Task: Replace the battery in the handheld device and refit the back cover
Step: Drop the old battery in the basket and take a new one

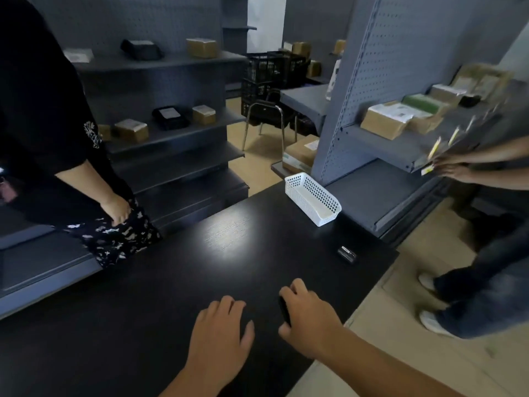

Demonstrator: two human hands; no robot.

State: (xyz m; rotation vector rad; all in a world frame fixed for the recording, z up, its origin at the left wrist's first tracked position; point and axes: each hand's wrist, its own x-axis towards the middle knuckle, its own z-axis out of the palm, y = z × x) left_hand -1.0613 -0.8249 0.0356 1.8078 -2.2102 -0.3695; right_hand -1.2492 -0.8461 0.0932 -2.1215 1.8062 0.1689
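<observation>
left hand (220, 336) lies flat and open on the table (143, 310) — right hand (307, 316) beside it grips a dark device (284, 310); battery (346, 254) farther right.

No legible text: labels on the small black battery (346, 254) and shelf parcels (385, 119) beyond it too blurred.

A parcel storeroom or stockroom, by the look of it; grey metal shelving (160, 64) with pegboard backs runs along both sides, carrying taped cardboard parcels (383, 121) with printed labels and black plastic mailers (169, 117); stacked black crates (266, 78) and a chair (269, 110) stand at the back; a black desk (171, 296) with a white mesh basket (313, 202) sits in front.
</observation>
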